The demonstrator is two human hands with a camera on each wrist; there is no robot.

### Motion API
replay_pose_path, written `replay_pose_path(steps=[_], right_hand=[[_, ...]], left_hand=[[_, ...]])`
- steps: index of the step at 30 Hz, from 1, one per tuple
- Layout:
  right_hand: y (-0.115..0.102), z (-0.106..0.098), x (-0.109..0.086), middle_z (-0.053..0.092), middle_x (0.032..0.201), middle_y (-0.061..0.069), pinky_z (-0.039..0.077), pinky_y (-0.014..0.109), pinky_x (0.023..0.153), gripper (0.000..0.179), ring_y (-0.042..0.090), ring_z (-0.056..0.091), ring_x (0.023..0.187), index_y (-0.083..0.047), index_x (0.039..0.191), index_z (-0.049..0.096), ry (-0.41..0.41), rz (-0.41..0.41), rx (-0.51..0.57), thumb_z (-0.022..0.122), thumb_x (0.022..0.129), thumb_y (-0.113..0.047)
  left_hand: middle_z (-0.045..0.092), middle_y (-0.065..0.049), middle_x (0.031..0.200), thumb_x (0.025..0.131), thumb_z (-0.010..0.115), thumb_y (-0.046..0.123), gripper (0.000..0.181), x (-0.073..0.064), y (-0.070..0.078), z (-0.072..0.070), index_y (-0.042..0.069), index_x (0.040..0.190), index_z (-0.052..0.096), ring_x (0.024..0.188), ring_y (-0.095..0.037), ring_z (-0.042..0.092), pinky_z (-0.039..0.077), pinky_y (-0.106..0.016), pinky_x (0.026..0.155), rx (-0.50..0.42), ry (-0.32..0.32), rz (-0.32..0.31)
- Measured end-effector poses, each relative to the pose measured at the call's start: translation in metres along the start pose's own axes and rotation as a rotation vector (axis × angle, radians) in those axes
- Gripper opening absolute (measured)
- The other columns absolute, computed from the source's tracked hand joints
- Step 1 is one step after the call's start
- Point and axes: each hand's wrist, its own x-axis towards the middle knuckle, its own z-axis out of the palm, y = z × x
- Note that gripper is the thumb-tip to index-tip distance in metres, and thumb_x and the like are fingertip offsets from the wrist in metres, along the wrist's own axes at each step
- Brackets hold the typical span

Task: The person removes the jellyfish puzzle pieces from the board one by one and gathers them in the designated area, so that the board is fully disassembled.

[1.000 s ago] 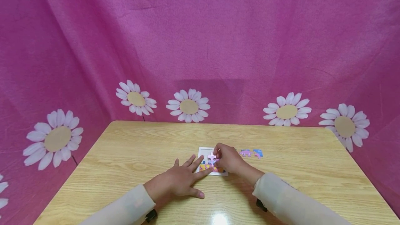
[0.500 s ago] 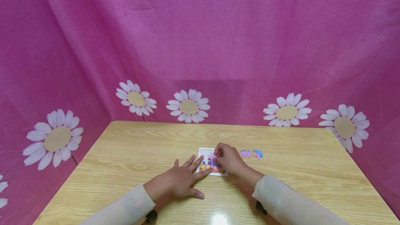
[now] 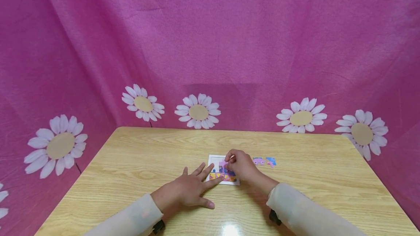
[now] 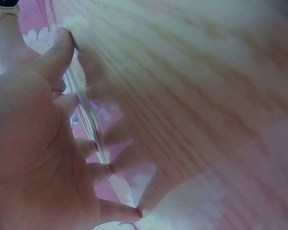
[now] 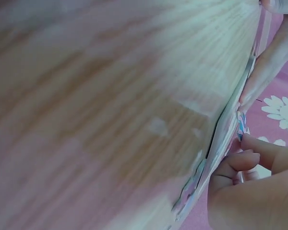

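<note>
1. The left hand (image 3: 193, 188) is spread and grasps nothing; its index finger reaches over the near part of the puzzle board (image 3: 215, 161). A light, steady pressure here should stop the board from sliding on the surface (image 3: 147, 163).
2. The board lies at the left hand's fingertips and under the right hand's fingers. Its bare part, beyond the left index finger, is better kept uncovered.
3. A puzzle piece (image 5: 241, 125) seems to stand tilted at the right hand's fingertips; it is best to match its edge first, then lower it flat without force.
4. The right hand (image 3: 242, 165) appears to pinch this piece between thumb and index finger.
5. Two loose pieces (image 3: 258, 161) lie just right of the right hand; the wrist should avoid them.
</note>
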Motion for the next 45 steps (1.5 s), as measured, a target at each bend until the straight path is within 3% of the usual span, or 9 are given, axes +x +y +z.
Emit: replay_pose_path(steps=[7,15,31,45], right_hand=[[0.004,-0.01,0.001,0.06,0.074,0.001,0.045,0.026,0.063,0.015,0.012,0.055,0.069,-0.006,0.088,0.067,0.012,-0.008,0.009,0.074,0.085,0.007],[0.012,-0.025,-0.004,0.059,0.075,0.002,0.039,0.024,0.052,0.012,0.011,0.05,0.061,-0.005,0.092,0.065,-0.019,0.022,0.033,0.073,0.089,0.003],[0.031,-0.061,-0.019,0.059,0.075,0.004,0.043,0.024,0.05,0.009,0.012,0.051,0.061,0.001,0.094,0.062,-0.055,-0.002,0.088,0.069,0.09,0.007],[0.053,-0.086,-0.035,0.057,0.075,0.004,0.041,0.024,0.052,0.008,0.014,0.049,0.063,0.001,0.094,0.062,-0.061,0.032,0.046,0.068,0.092,0.005]], left_hand=[[0.008,-0.005,0.174,0.091,0.052,0.076,0.084,-0.001,0.001,-0.001,0.048,0.163,0.019,0.16,-0.034,0.008,0.027,-0.076,0.11,0.005,-0.001,-0.005],[0.008,-0.005,0.174,0.091,0.053,0.075,0.084,-0.001,0.001,-0.001,0.048,0.163,0.02,0.159,-0.035,0.009,0.027,-0.077,0.11,0.003,0.005,-0.004],[0.006,-0.004,0.175,0.091,0.053,0.075,0.084,0.0,0.001,-0.001,0.05,0.162,0.018,0.16,-0.034,0.007,0.024,-0.077,0.112,-0.021,-0.003,-0.014],[0.007,-0.005,0.175,0.091,0.054,0.074,0.085,-0.001,0.002,-0.001,0.048,0.163,0.018,0.16,-0.034,0.007,0.024,-0.077,0.111,-0.015,-0.002,-0.008]])
